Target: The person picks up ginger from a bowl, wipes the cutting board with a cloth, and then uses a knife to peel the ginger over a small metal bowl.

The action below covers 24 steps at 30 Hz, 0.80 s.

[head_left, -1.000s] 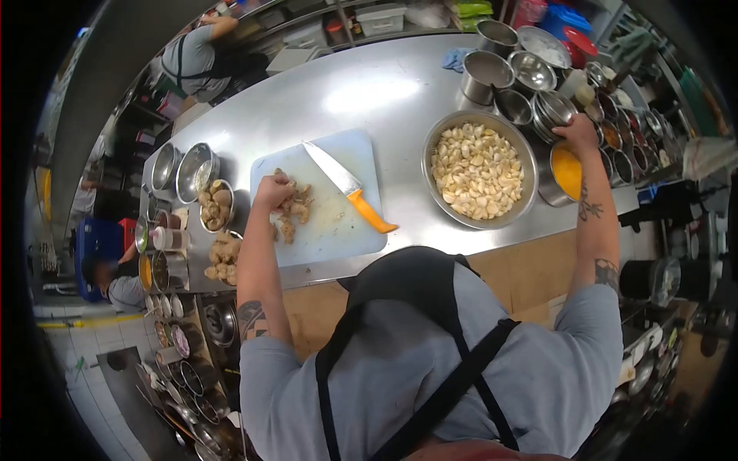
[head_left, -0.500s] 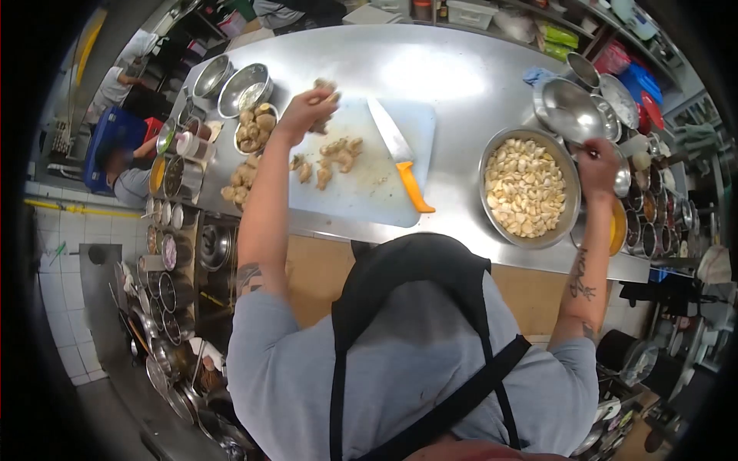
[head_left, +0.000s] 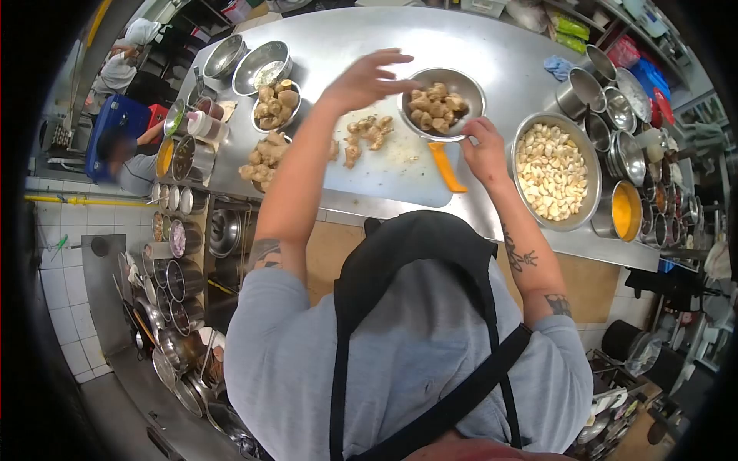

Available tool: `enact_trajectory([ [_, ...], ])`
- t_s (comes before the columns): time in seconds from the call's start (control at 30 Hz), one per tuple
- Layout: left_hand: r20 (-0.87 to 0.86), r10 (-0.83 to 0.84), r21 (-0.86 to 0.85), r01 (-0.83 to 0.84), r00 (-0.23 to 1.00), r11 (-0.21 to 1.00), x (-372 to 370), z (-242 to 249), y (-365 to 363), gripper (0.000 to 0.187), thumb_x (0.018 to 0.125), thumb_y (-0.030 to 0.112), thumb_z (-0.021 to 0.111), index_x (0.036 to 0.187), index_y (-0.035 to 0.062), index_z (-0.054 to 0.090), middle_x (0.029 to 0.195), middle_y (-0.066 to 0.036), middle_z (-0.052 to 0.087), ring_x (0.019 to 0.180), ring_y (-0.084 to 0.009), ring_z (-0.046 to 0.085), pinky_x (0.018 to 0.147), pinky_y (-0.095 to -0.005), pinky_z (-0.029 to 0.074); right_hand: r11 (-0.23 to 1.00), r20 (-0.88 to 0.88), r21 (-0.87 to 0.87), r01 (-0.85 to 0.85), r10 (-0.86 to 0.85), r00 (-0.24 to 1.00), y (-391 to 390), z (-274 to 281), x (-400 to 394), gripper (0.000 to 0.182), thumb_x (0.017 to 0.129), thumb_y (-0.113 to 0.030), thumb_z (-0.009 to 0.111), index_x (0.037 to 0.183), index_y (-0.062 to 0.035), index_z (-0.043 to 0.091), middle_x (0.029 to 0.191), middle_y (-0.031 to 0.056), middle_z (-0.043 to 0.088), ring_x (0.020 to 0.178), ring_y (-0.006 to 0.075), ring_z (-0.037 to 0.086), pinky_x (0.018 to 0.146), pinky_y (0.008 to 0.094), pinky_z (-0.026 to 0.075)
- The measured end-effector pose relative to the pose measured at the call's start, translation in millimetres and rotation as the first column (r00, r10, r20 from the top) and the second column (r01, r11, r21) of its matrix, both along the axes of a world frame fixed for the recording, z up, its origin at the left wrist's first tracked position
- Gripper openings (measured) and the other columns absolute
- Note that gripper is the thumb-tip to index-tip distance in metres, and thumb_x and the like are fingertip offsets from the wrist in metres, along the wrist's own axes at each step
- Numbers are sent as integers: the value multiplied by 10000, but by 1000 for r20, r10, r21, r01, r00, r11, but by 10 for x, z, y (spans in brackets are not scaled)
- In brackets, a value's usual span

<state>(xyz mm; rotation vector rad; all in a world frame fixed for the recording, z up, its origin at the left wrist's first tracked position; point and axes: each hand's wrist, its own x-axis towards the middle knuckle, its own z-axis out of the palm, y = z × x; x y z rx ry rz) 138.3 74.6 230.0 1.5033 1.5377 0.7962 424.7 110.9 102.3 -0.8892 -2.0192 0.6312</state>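
Observation:
My right hand (head_left: pixel 486 152) pinches the near rim of a steel bowl (head_left: pixel 472 91) that holds ginger chunks (head_left: pixel 437 107). My left hand (head_left: pixel 370 81) is beside the bowl's left edge, fingers apart and holding nothing. Below the bowl is a pale cutting board (head_left: pixel 369 184). On it lie more ginger pieces (head_left: pixel 369 132) and a knife whose orange handle (head_left: pixel 447 170) shows; the bowl hides its blade. Right of my right hand stands a large steel bowl (head_left: pixel 593 201) of garlic cloves (head_left: pixel 555 173).
Left of the board are a bowl of ginger (head_left: pixel 275 106), a pile of ginger (head_left: pixel 265 157) and two steel bowls. Steel pots (head_left: pixel 578 96) and a container of orange contents (head_left: pixel 626 211) line the steel table's right end. Another person (head_left: pixel 138 165) is at the far left.
My right hand has come left from the pots and a steel bowl is now over the board. The ginger has left my left hand, which has moved right and opened. The view has shifted.

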Motion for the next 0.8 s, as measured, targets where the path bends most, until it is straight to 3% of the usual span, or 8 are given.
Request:
enact_trajectory([
  [0.03, 84, 59, -55, -54, 995, 997, -243, 20, -156, 818, 820, 523, 815, 1502, 187, 512, 1621, -143, 364, 1411, -383, 452, 1086, -528, 469, 999, -1, 35, 34, -34, 999, 30, -54, -1, 122, 789, -11, 688, 902, -33, 649, 1013, 144, 655, 964, 370, 648, 843, 436, 537],
  [0.1, -263, 214, -49, -234, 941, 971, -638, -466, -402, 969, 792, 608, 795, 1560, 167, 403, 1636, -161, 325, 1421, -403, 430, 1122, -529, 431, 994, -21, -7, 109, -109, 994, 169, -252, -22, 128, 766, 0, 678, 885, -33, 644, 973, 143, 653, 940, 369, 650, 828, 433, 535],
  [0.17, -666, 114, -80, -223, 737, 972, -942, -1293, -634, 1107, 732, 685, 794, 1593, 169, 326, 1657, -190, 253, 1465, -408, 353, 1149, -544, 382, 982, -16, -11, 188, -188, 982, 284, -389, -49, 128, 761, 4, 672, 880, -34, 645, 954, 143, 652, 930, 369, 649, 826, 433, 533],
  [0.23, -727, 98, -93, -239, 680, 966, -825, -1649, -874, 1143, 702, 689, 805, 1594, 163, 321, 1647, -206, 250, 1465, -422, 328, 1136, -556, 377, 960, 12, 10, 280, -280, 960, 371, -448, -110, 117, 766, 0, 655, 880, -28, 653, 927, 156, 645, 904, 378, 642, 816, 450, 525],
  [0.47, -718, 286, 286, -106, 634, 952, -240, -1714, -846, 1053, 697, 632, 815, 1570, 236, 378, 1570, -166, 356, 1320, -458, 423, 996, -575, 454, 849, 215, -51, 527, -506, 836, 603, -657, -160, 114, 810, -77, 635, 894, -1, 647, 1019, 216, 638, 965, 400, 621, 878, 476, 502],
  [0.57, -821, 231, 255, -27, 522, 967, -39, -1668, -769, 876, 708, 590, 818, 1461, 253, 522, 1515, -139, 424, 1248, -460, 461, 942, -562, 496, 808, 371, -154, 568, -486, 791, 691, -644, -192, 220, 832, -138, 640, 986, 16, 666, 1130, 248, 630, 1082, 406, 609, 974, 459, 488],
  [0.63, -775, 264, 274, -70, 574, 959, -80, -1820, -676, 750, 721, 531, 812, 1374, 237, 590, 1458, -131, 471, 1199, -446, 480, 902, -540, 520, 775, 509, -250, 581, -405, 760, 745, -620, -221, 325, 837, -176, 650, 1088, 30, 667, 1222, 270, 609, 1178, 411, 584, 1046, 444, 468],
  [0.8, -695, 245, 238, -104, 676, 966, -151, -1753, -475, 548, 735, 358, 768, 1248, 202, 656, 1367, -130, 532, 1108, -426, 524, 889, -477, 549, 855, 531, -222, 468, -296, 794, 692, -677, -187, 540, 823, -201, 668, 1304, 25, 578, 1365, 295, 522, 1276, 418, 533, 1104, 444, 440],
])
